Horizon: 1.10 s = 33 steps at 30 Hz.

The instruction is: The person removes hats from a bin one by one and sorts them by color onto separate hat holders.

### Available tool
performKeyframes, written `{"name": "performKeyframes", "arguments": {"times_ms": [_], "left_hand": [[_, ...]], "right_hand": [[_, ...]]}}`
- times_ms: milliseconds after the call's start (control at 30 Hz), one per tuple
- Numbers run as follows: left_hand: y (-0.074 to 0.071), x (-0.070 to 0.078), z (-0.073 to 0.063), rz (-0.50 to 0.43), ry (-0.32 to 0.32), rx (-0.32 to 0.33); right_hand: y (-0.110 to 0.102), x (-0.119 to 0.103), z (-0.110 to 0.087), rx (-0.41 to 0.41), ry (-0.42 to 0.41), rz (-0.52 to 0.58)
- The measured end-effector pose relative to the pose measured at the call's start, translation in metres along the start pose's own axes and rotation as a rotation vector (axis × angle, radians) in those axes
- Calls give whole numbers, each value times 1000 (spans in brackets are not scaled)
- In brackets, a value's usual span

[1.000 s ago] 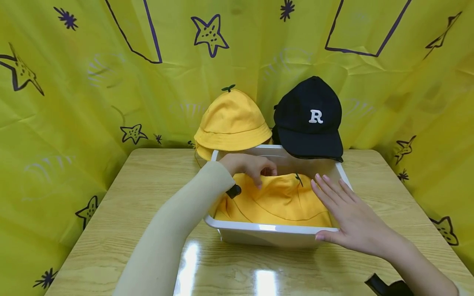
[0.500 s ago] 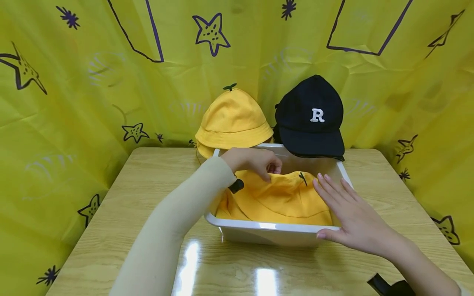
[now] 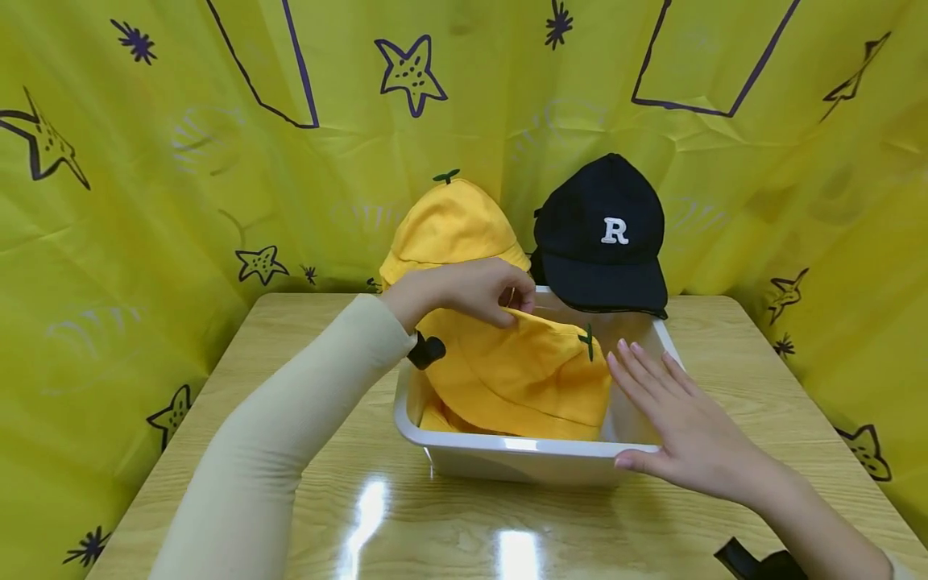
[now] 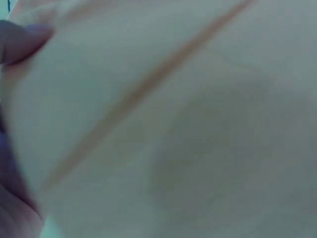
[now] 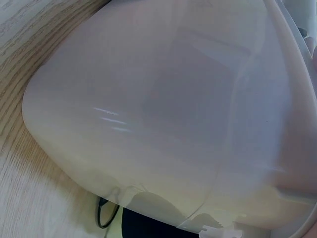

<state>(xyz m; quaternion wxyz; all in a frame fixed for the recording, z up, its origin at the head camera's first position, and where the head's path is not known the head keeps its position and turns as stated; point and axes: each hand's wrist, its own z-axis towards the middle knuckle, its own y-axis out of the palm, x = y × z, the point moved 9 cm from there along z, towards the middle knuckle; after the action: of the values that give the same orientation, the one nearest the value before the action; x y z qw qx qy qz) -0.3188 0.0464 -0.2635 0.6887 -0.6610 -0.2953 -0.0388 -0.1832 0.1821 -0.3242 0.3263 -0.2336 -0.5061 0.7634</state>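
In the head view, my left hand (image 3: 478,288) pinches the upper edge of a yellow bucket hat (image 3: 522,370) with a green sprout on its crown. The hat is tilted and partly raised within a white plastic bin (image 3: 522,445); more yellow cloth (image 3: 435,417) lies beneath it. Pale-looking hat fabric (image 4: 163,129) fills the left wrist view, the thumb pressing its edge at upper left. My right hand (image 3: 696,435) rests with straight fingers along the bin's right rim, thumb at the front corner. The bin's outer wall (image 5: 163,99) fills most of the right wrist view.
Behind the bin stand a second yellow bucket hat (image 3: 457,225) with a sprout, partly covered by my left hand, and a black cap (image 3: 605,217) with a white R. All rest on a wooden table (image 3: 312,354) before a yellow curtain (image 3: 348,169).
My left hand has moved up and slightly left, pulling the gripped hat higher and tilting it away from the bin's right side. The right hand stays in place.
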Motion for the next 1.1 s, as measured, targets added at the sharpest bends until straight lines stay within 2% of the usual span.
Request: {"name": "performKeyframes", "arguments": {"times_ms": [133, 300, 400, 500, 633, 767, 967, 1100], "left_hand": [[-17, 11, -10, 5, 57, 122], [-42, 20, -26, -17, 112, 311], [-56, 25, -38, -32, 135, 433], [-64, 27, -48, -86, 134, 538], [-68, 29, -58, -178, 85, 649], [-70, 31, -67, -245, -9, 739], [-72, 34, -83, -296, -137, 837], [-76, 38, -91, -342, -168, 895]], "right_hand": [[-1, -1, 0, 8, 1, -2], [-1, -1, -1, 16, 4, -5], [-2, -1, -1, 15, 10, -5], [-2, -2, -1, 25, 4, -2], [-4, -2, -1, 39, -3, -14], [-6, -3, -1, 42, -11, -40], [-9, -6, 1, 31, -23, -20], [-14, -8, 6, 11, -9, -20]]}}
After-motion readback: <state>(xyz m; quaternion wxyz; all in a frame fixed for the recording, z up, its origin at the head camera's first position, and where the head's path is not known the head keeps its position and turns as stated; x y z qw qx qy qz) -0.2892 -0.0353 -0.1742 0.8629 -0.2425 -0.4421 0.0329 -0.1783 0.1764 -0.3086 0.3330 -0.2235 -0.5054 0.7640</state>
